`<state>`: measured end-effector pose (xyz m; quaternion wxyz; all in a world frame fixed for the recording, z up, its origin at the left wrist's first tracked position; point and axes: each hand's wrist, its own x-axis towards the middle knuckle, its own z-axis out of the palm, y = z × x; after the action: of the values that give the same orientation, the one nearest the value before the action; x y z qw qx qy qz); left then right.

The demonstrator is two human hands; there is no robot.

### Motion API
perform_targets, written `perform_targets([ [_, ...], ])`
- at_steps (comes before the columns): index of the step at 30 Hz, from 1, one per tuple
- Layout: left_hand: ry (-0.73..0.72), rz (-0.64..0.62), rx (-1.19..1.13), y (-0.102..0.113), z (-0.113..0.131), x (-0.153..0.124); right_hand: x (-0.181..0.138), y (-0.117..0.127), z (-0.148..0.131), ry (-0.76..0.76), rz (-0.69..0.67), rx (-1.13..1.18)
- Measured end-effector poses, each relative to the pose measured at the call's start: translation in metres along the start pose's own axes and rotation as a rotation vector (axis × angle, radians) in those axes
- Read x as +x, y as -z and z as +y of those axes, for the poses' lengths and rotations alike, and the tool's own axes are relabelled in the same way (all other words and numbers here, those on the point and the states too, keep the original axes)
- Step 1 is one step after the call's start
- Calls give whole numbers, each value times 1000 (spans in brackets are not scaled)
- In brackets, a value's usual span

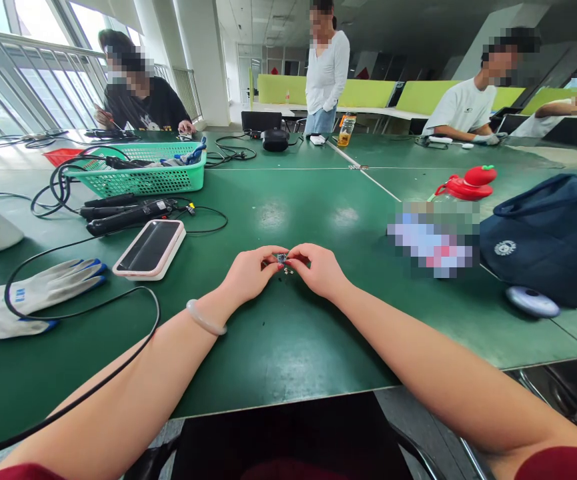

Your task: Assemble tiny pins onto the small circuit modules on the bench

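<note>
A small dark piece with fine light markings, which looks like a small circuit board [281, 258], is held just above the green table. My left hand [248, 275] pinches it between thumb and index finger. My right hand [322, 270] is closed too, its thumb and index fingertip at the piece's right edge. Several tiny pale bits [288, 271] lie on the table under my fingertips; their kind is too small to tell. A pale bangle [205, 319] circles my left wrist.
A pink-cased phone [151, 248], work gloves [33, 297], black cables and a green basket [143, 177] lie left. A dark blue bag [548, 240], a red-lidded bottle [465, 183] and a pale oval object [533, 302] are right. Several people are across the table.
</note>
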<state>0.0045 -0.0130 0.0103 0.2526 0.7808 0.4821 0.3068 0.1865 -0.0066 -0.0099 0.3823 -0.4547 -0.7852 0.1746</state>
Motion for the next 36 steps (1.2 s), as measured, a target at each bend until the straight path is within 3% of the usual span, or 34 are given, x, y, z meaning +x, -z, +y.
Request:
perform_targets([
  [6, -80, 27, 164, 0, 2, -2, 0, 0, 1, -37, -4, 34],
  [21, -30, -20, 81, 0, 4, -1, -1, 2, 0, -144, -67, 227],
  [28, -32, -39, 103, -1, 3, -3, 1, 3, 1, -79, -85, 101],
  [36, 66, 16, 129, 3, -2, 1, 2, 6, 6, -151, -221, -211],
])
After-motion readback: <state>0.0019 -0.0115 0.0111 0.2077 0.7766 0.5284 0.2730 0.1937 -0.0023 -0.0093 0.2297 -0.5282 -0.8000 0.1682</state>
